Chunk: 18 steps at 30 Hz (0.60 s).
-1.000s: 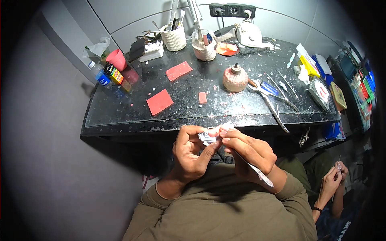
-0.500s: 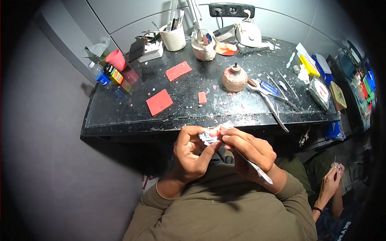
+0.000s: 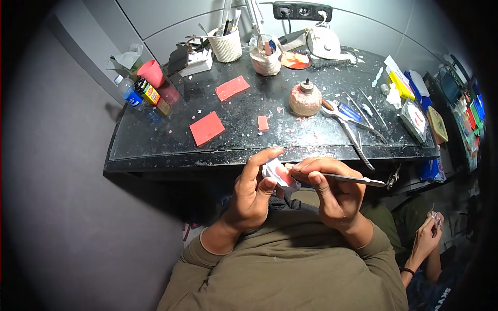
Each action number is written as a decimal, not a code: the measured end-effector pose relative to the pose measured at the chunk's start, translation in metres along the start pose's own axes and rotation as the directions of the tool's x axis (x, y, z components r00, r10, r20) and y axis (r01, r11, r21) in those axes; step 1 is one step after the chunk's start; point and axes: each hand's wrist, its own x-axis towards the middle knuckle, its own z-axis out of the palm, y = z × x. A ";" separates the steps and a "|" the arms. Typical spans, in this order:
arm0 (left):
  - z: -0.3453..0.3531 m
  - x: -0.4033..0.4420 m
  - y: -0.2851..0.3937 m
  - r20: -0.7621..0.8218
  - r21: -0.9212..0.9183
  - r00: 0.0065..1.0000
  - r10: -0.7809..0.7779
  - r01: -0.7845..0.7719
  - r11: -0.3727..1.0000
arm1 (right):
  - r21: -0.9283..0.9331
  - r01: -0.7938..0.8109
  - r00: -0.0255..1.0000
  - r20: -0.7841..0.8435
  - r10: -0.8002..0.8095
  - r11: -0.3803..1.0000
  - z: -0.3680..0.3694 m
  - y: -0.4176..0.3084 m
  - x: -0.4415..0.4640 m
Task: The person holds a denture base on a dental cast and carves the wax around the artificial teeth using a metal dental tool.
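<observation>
In front of the table edge my left hand [image 3: 251,194] grips a small white plaster dental cast [image 3: 289,187] with pink wax [image 3: 283,173] on it. The fingers and thumb hold it by its left side. My right hand [image 3: 340,194] is closed round a slim metal wax carver [image 3: 358,180]. Its handle sticks out to the right, while the working end is at the right side of the cast, partly hidden by the fingertips. Beyond the hands lie two pink wax sheets [image 3: 207,128] and a small pink wax piece [image 3: 263,123] on the black table [image 3: 171,142].
A spirit burner [image 3: 305,99] stands behind my hands. Pliers-like metal tool [image 3: 353,137] lies across the table's front edge at right. A bottle [image 3: 128,92], pink cup [image 3: 150,73] and white tool holder [image 3: 226,45] stand at the back left. A co-worker's hands [image 3: 428,233] are at lower right.
My right hand has turned, so the carver's handle now points right instead of down and right. My left hand has tilted the cast, showing more of its pink area.
</observation>
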 end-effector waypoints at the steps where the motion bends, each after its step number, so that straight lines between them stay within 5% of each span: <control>1: 0.000 0.000 0.000 -0.003 0.017 1.000 0.012 -0.012 1.000 | 0.000 -0.001 1.000 0.000 0.001 1.000 0.000 0.000 0.000; 18: -0.003 -0.002 -0.004 -0.006 0.005 1.000 -0.013 0.013 1.000 | -0.010 0.005 0.999 0.039 -0.005 1.000 -0.002 0.001 0.000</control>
